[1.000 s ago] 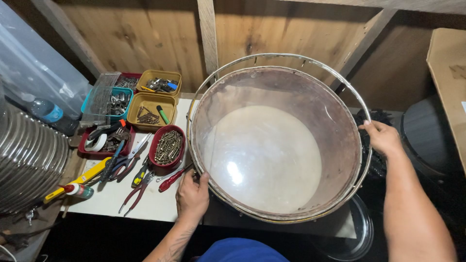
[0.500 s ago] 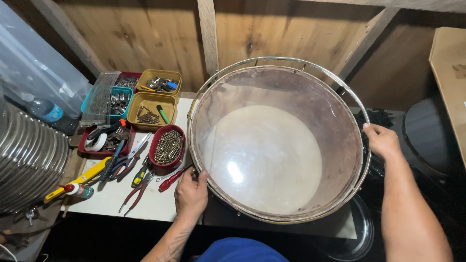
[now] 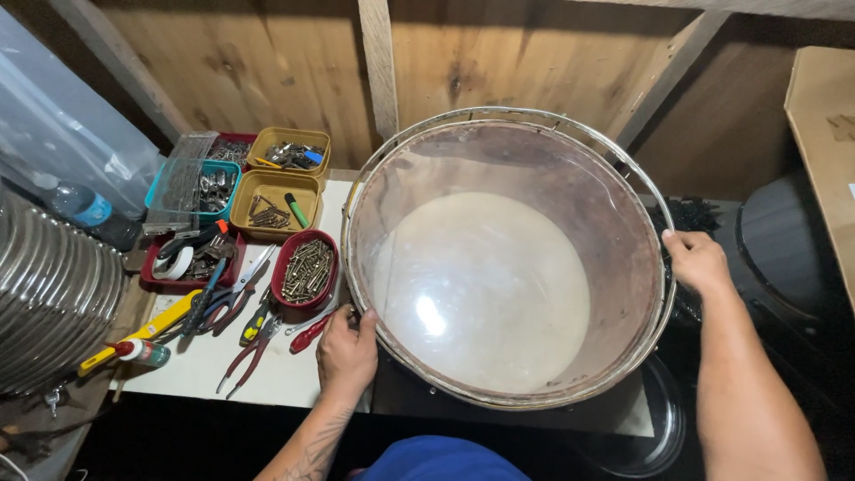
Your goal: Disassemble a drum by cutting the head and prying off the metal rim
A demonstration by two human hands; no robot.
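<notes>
Drum (image 3: 499,267) gripped at opposite rims by left hand (image 3: 347,352) and right hand (image 3: 697,261).

A workshop: pliers (image 3: 252,349), screw trays (image 3: 305,270) (bare plywood walls (image 3: 267,71)).

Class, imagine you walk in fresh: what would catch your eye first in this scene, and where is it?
First, the big round drum with a clear skin and metal hoop, filling the middle, gripped by the left hand at its near-left rim and the right hand at its right rim. Next, left of it, the red tray of screws and the pliers on the white table.
</notes>
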